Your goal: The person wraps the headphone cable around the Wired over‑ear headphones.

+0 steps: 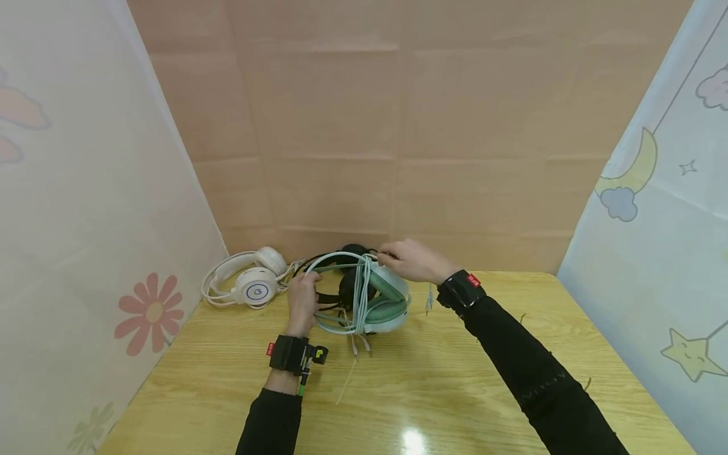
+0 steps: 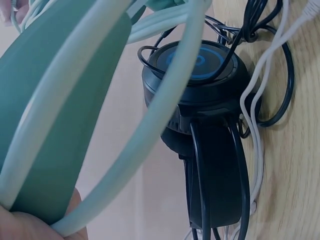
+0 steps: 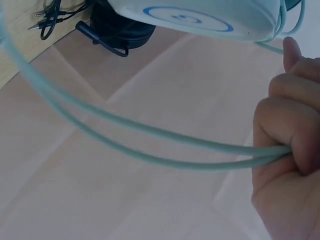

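My left hand (image 1: 301,302) grips the headband of mint-green headphones (image 1: 387,311), held over the table with the ear cups to the right. Several turns of their mint cable (image 1: 361,300) wrap across the headband. At the upper right of the cups, my right hand (image 1: 415,259) pinches that cable; in the right wrist view two cable strands (image 3: 200,144) run into its curled fingers, below a white ear cup (image 3: 225,12). A cable plug (image 1: 429,303) dangles under the right hand. Behind the mint pair lie black headphones (image 2: 215,175), partly hidden in the head view.
White headphones (image 1: 256,285) lie on the wooden table (image 1: 455,392) at the back left, beside the black ones. Pale cable plugs (image 1: 358,347) rest below the mint headphones. A brown backdrop (image 1: 341,126) stands behind, with patterned white sheets at both sides.
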The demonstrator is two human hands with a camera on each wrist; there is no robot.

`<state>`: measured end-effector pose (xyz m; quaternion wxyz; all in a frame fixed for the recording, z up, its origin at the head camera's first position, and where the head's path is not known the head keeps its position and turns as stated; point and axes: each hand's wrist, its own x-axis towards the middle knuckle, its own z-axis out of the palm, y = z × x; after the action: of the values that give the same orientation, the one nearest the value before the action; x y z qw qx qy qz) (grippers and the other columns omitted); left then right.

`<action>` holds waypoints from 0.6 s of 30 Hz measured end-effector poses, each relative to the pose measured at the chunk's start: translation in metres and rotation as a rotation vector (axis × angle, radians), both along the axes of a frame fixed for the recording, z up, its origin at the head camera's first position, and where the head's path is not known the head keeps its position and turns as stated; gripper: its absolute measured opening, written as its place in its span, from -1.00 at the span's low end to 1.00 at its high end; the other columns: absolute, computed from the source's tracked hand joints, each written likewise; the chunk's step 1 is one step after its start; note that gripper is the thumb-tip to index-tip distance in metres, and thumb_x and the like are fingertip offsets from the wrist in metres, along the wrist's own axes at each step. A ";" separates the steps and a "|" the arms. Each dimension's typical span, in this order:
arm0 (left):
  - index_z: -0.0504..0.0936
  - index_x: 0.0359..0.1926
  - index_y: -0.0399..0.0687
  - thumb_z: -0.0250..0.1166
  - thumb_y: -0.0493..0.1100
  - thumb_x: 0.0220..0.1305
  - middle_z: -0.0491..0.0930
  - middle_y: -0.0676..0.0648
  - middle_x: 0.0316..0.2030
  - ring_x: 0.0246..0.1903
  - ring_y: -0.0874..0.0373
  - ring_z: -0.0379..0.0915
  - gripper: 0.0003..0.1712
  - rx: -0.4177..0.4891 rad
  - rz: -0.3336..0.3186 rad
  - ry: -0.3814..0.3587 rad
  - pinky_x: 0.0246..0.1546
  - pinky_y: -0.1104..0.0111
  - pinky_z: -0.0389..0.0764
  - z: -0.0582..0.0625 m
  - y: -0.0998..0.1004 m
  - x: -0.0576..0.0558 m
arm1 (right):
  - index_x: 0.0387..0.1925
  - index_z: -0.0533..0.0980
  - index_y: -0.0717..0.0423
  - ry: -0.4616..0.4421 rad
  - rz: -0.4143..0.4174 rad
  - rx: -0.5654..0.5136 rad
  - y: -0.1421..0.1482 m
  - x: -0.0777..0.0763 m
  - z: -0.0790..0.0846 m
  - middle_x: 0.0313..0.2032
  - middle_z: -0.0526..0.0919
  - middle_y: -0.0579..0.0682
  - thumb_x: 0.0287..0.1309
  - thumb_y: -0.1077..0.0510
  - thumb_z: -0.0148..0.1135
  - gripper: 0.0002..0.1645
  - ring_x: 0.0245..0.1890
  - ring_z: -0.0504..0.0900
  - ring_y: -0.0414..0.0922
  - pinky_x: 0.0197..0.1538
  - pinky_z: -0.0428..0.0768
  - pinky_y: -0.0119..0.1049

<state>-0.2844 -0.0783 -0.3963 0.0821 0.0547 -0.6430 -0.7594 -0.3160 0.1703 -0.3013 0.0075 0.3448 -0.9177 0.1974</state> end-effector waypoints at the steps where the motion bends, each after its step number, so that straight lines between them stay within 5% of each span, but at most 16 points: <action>1: 0.23 -0.63 0.00 0.06 -0.23 0.30 0.04 0.15 -0.87 -0.86 0.28 -0.18 -0.65 -0.003 0.007 0.000 -0.80 0.41 0.01 -0.004 0.000 -0.003 | -0.08 0.59 -0.04 -0.016 0.005 0.003 -0.001 0.001 0.000 -0.17 0.70 -0.08 0.50 0.02 -0.15 -0.65 -0.39 0.54 -0.23 -0.22 0.48 -0.26; 5: 0.24 -0.61 -0.01 0.07 -0.19 0.28 0.04 0.14 -0.84 -0.85 0.25 -0.17 -0.68 -0.037 0.039 0.020 -0.79 0.41 0.02 -0.012 -0.001 -0.007 | -0.04 0.54 -0.03 -0.051 0.027 -0.007 -0.006 0.006 -0.001 -0.11 0.69 -0.06 0.52 0.00 -0.17 -0.66 -0.37 0.53 -0.25 -0.21 0.46 -0.27; 11: 0.22 -0.59 -0.03 0.08 -0.17 0.25 0.07 0.13 -0.82 -0.85 0.24 -0.11 -0.70 -0.042 0.094 0.050 -0.78 0.40 0.05 -0.013 0.000 -0.006 | -0.03 0.47 0.03 -0.092 0.055 0.007 -0.014 0.015 -0.003 -0.36 0.58 -0.10 0.52 0.00 -0.18 -0.69 -0.63 0.32 -0.27 -0.39 0.38 -0.33; 18: 0.20 -0.58 -0.01 0.06 -0.16 0.28 0.09 0.15 -0.82 -0.85 0.26 -0.06 -0.69 0.000 0.162 0.090 -0.78 0.40 0.10 -0.012 0.000 -0.006 | 0.22 0.34 -0.02 -0.178 0.034 0.005 -0.017 0.020 -0.005 -0.59 0.34 -0.13 0.53 -0.06 -0.24 -0.60 -0.71 0.26 -0.24 -0.46 0.34 -0.33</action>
<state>-0.2907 -0.0784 -0.4080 0.1722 0.0723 -0.6321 -0.7520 -0.2957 0.1535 -0.3059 -0.0781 0.3413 -0.9093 0.2251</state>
